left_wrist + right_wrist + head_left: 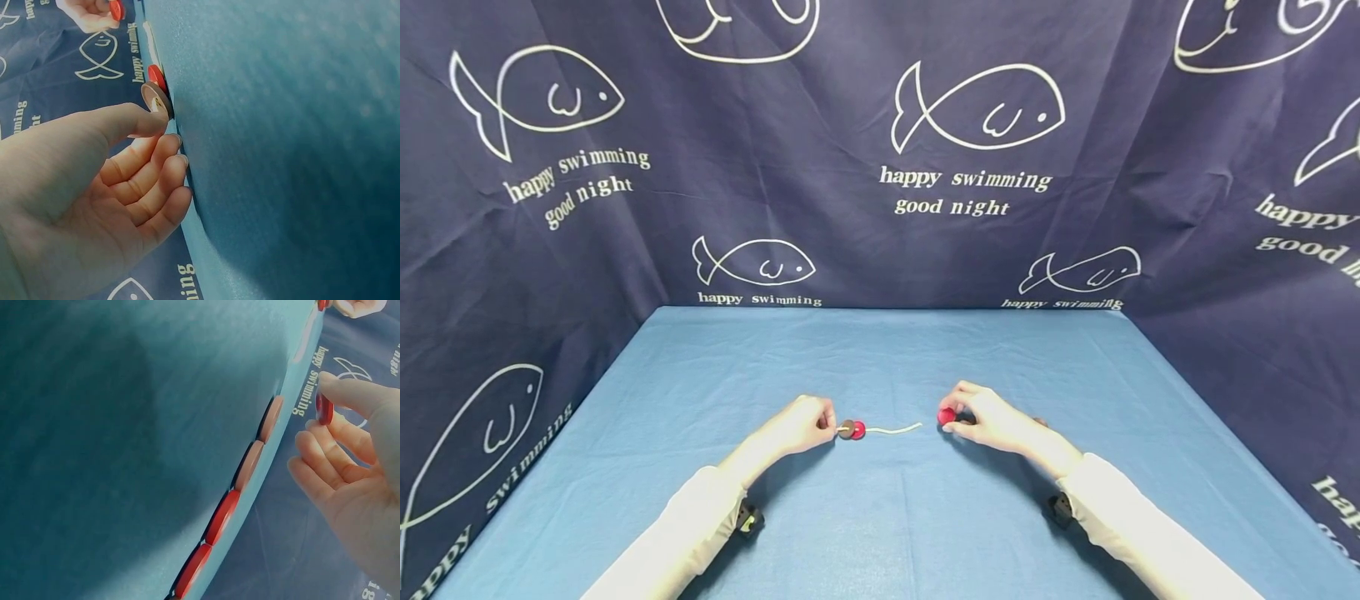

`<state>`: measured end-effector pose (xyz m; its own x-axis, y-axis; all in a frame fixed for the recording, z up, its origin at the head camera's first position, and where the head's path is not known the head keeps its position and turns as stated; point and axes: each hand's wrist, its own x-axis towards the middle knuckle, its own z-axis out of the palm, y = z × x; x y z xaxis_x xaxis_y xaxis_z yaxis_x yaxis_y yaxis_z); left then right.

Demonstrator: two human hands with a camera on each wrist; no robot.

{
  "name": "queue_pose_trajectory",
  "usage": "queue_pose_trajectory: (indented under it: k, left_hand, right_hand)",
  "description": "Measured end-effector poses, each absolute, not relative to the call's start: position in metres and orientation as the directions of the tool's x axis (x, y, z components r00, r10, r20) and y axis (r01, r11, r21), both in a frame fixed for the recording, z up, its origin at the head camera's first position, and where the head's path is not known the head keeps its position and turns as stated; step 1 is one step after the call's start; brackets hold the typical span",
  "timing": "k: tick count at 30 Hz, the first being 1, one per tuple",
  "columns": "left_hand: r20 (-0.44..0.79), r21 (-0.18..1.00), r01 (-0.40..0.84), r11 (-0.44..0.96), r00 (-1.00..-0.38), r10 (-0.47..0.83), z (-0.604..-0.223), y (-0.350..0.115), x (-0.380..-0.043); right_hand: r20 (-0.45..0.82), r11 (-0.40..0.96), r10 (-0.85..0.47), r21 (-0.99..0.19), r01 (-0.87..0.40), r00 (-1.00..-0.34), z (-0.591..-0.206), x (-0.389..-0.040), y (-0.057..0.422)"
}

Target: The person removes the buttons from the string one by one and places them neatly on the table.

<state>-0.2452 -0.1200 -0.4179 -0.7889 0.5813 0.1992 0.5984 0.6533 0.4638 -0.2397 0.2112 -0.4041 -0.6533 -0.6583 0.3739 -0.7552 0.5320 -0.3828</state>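
Note:
My left hand point(807, 424) pinches a cream cord point(891, 431) close to the two buttons threaded on it. A brown button point(847, 429) sits nearest the fingertips, and a red button point(859, 430) lies right against it. From there the cord's loose end runs to the right over the blue cloth. Across from that end, my right hand point(988, 417) holds another red button point(946, 417) between thumb and forefinger, just above the cloth. In the right wrist view this held button point(324, 409) is seen nearly edge-on, the other fingers loosely bent below it.
Beneath the right hand, brown buttons point(249, 464) and red buttons point(222, 517) lie in a row, mostly hidden by the hand in the head view. Blue cloth point(880, 517) covers the table. Dark curtains point(850, 167) with fish drawings stand behind and at both sides.

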Motion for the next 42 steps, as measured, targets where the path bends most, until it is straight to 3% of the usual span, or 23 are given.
queue_pose_trajectory:
  k: [42]
  left_hand:
    - [0.156,0.506,0.556,0.660,-0.811,0.563,-0.417,-0.118,-0.246]
  right_hand:
    - [0.367,0.582,-0.627,-0.366,-0.726,-0.687,-0.400,-0.238,0.230]
